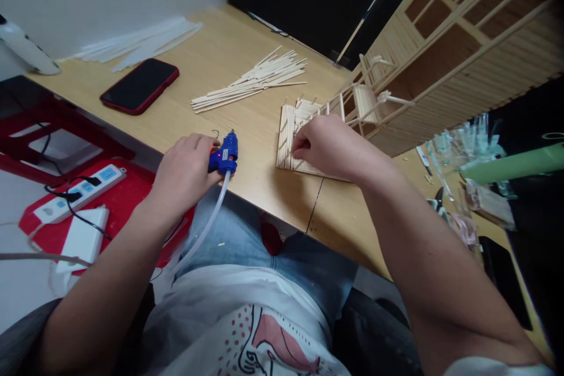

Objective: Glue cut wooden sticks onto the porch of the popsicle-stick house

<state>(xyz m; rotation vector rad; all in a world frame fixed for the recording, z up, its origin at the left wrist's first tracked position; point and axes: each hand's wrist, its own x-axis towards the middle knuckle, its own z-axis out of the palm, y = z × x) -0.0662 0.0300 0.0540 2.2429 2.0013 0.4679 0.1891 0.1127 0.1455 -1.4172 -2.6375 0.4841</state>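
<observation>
My left hand (187, 167) is wrapped round a blue glue gun (227, 154) at the table's front edge; its nozzle points away from me and a clear glue stick curves down from its back. My right hand (319, 141) is over the left end of a model built of thin wooden sticks (286, 132), fingers bent and pinched together near its stick railing. Whatever lies between those fingertips is too small to make out. Stairs and a taller stick-built house (440, 64) rise to the right of that hand.
Loose wooden sticks (259, 82) lie behind the glue gun. A red-cased phone (140, 86) and white strips (145, 41) are at the back left. A power strip (81, 194) rests on a red stool (127, 211). Clear plastic pieces and a green roll (515, 163) are at the right.
</observation>
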